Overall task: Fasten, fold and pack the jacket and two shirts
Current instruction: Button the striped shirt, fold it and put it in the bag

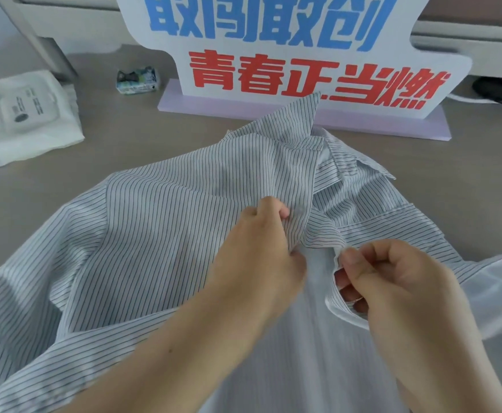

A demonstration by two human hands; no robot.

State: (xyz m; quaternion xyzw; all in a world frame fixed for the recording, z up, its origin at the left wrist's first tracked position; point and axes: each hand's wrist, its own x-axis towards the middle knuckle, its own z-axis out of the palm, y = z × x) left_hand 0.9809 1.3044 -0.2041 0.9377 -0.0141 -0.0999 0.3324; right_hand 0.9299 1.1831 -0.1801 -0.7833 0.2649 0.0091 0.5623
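- The left hand [258, 248] pinches one front edge of the striped shirt [154, 219]; the right hand [393, 281] pinches the other.
- The thin cloth may slip, or the edges may meet crooked, so a button finds the wrong hole.
- The shirt lies mid-frame on the worktop [124, 150], collar near the sign [303, 70] up top; a tug could bump that sign.
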